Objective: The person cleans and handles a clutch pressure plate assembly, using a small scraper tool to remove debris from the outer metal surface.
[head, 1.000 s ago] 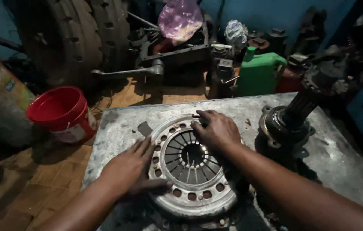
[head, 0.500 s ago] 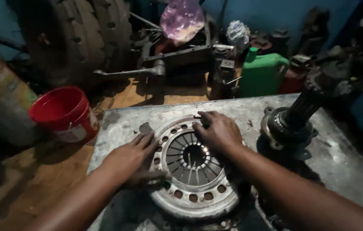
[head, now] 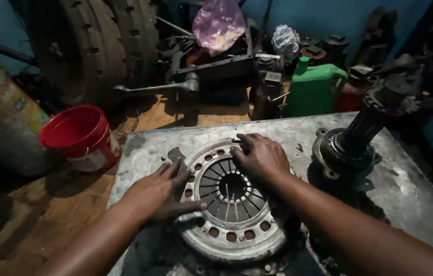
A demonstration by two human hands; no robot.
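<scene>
So the clutch pressure plate (head: 231, 202) sat flat on the grey metal table (head: 415, 189), toward the near edge, round and silvery with the spring fingers fanning out from the dark hole in the middle. Both hands were on it. The left hand (head: 160, 191) lay palm-down over the left rim, fingers spread out flat and the thumb stretched across toward the bolt holes, so more pressing than gripping. The right hand (head: 260, 156) rested on the top right of the rim with its fingers curled a bit over the edge; whether they were actually hooked around the rim I couldn't tell, the hand itself covered that part.

Bottom of the plate ran into shadow and whatever lay under it there was too murky to make out. Just right of it stood a splined shaft (head: 364, 133) on a hub, tilted, its top lost in the dark clutter. Off the table to the left was a red bucket (head: 78, 135) on the floor, behind that a big tyre (head: 99, 46), and at the back a green jug (head: 313, 87) and a pink plastic bag (head: 216, 23).

Compared to half a second before, the hands and the plate were pretty much where they had been.
</scene>
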